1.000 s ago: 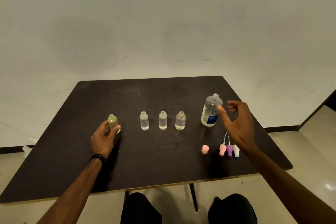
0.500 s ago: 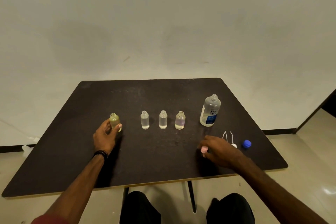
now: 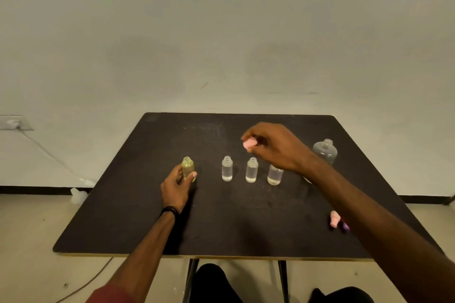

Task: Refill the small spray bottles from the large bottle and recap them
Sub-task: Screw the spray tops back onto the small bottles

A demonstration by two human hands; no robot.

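The left hand (image 3: 177,186) is grasping the yellow bottle (image 3: 188,168), steadying it, while the right hand (image 3: 273,146) is pinching a pink cap (image 3: 249,143), likely for recapping.

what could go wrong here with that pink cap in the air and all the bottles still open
1. The right hand carries the pink cap over three uncapped clear bottles; the forearm passes close above them and might tip one.
2. The large bottle stands open just behind that arm, so a sweep back may knock it.
3. The left hand holds the yellow bottle low, so it could tilt during capping.
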